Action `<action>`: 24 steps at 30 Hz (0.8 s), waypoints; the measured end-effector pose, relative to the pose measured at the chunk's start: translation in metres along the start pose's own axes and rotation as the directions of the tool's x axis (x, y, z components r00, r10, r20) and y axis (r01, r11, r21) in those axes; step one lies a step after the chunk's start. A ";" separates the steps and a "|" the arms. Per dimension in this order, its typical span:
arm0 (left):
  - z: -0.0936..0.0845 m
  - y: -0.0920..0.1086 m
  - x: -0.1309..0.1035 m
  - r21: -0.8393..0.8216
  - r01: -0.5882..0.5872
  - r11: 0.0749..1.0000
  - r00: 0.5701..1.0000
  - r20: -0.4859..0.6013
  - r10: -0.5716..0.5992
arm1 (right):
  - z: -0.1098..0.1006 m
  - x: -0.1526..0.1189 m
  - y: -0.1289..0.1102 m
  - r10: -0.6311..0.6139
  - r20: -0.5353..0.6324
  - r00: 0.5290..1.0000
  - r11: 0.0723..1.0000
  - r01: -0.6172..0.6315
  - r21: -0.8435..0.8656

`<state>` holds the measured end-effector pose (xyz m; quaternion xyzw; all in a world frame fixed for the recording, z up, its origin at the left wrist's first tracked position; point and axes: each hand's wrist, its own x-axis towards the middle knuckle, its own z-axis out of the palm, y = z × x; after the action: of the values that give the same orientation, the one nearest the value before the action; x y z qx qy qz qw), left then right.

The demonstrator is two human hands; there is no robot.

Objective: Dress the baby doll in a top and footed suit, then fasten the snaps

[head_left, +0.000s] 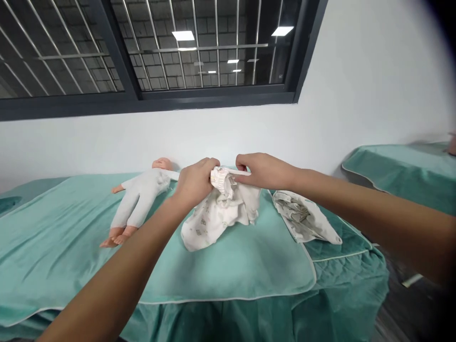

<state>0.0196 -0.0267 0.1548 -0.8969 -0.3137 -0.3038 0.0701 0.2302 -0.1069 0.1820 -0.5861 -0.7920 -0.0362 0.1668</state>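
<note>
Both hands work on a white baby garment (213, 223) with a small print, which hangs bunched in front of me over the green bed cover. The fingers of my left hand (195, 180) are closed on its gathered, ribbed-looking edge. My right hand (261, 168) pinches a narrow white strip of it, pulled out to the right. The garment's lower part spreads onto the cover; its exact cut is hidden by the folds. To the left lies a baby doll (142, 190) on its back, dressed in white. On the right, a second white printed cloth (302, 216) lies crumpled.
The green cover (231, 275) with pale piping drapes over the bed's front edge. Behind it stands a white wall (221, 135) below a dark-framed, barred window (213, 97). Another green-covered bed (402, 166) stands at the right, with a gap between.
</note>
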 end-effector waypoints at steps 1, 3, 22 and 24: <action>-0.003 0.005 0.001 0.035 0.000 0.999 0.999 -0.049 0.002 | -0.001 -0.003 0.000 0.056 0.069 0.996 0.998 -0.055 -0.019; -0.008 0.013 0.003 0.070 0.047 0.996 0.991 -0.126 -0.038 | -0.001 -0.010 0.000 0.169 0.188 0.968 0.986 -0.166 -0.031; -0.030 0.004 -0.085 -0.681 0.278 0.678 0.960 0.170 -0.222 | 0.117 -0.027 -0.083 0.203 0.287 0.936 -0.234 -0.238 0.943; -0.025 -0.007 -0.104 -0.626 0.290 0.724 0.956 0.150 -0.253 | 0.115 -0.015 -0.099 0.182 0.273 0.945 -0.220 -0.232 0.948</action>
<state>-0.0618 -0.0833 0.1133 -0.8187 -0.3206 -0.3750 -0.2939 0.1159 -0.1223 0.0832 -0.3705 -0.4275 0.6190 0.5448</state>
